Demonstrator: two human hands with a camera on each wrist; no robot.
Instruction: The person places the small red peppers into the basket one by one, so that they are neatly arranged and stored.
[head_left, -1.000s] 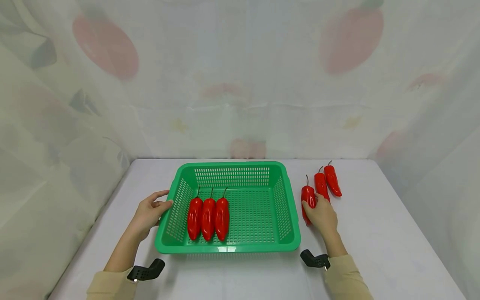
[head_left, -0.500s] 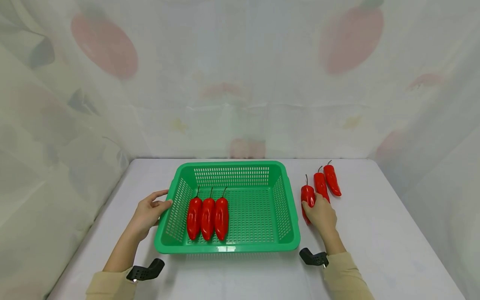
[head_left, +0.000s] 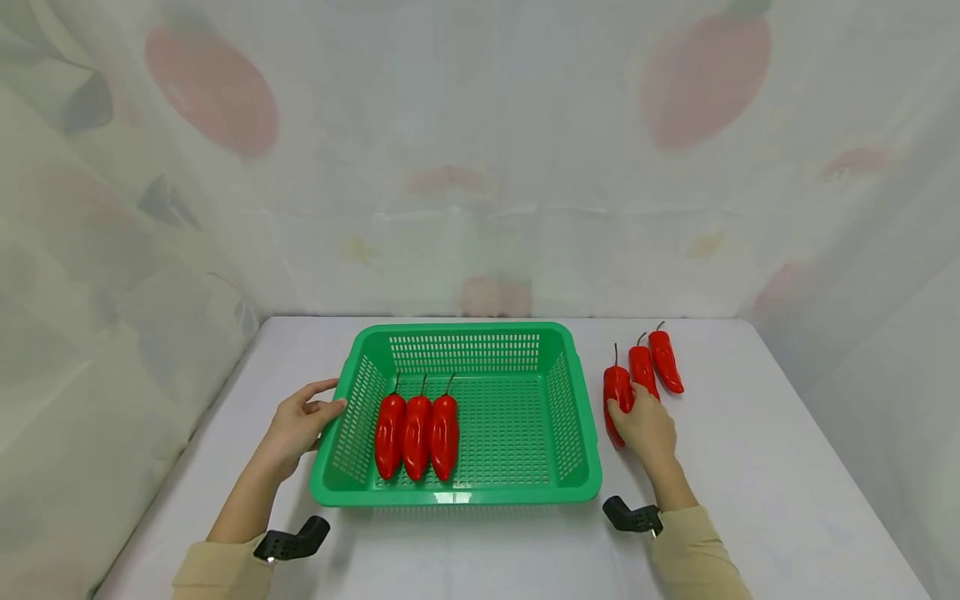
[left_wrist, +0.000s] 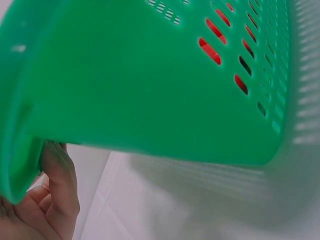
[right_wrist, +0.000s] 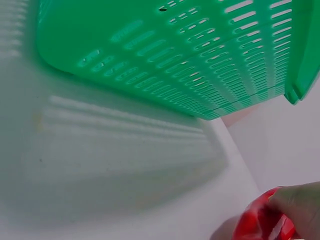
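My left hand (head_left: 292, 425) grips the left rim of a green plastic basket (head_left: 517, 497), thumb on top and fingers below. In the left wrist view, fingers (left_wrist: 60, 187) curl under the basket's rim (left_wrist: 30, 165). Inside the basket, three red chili peppers (head_left: 416, 437) lie side by side toward the left. Right of the basket, my right hand (head_left: 645, 425) pinches another red chili pepper (head_left: 617, 387) between thumb and fingers. In the right wrist view, the thumb (right_wrist: 302, 205) presses on that pepper (right_wrist: 262, 220), much of it outside the picture.
Two more red chili peppers lie just beyond my right hand, one close by (head_left: 642, 367) and one farther right (head_left: 666, 361). A white cloth covers the table (head_left: 765, 467). Printed curtains (head_left: 480, 167) hang behind and at both sides.
The pepper in my right hand has shifted slightly away from me, its stem now a little higher in view. My left hand and the basket have stayed in place.
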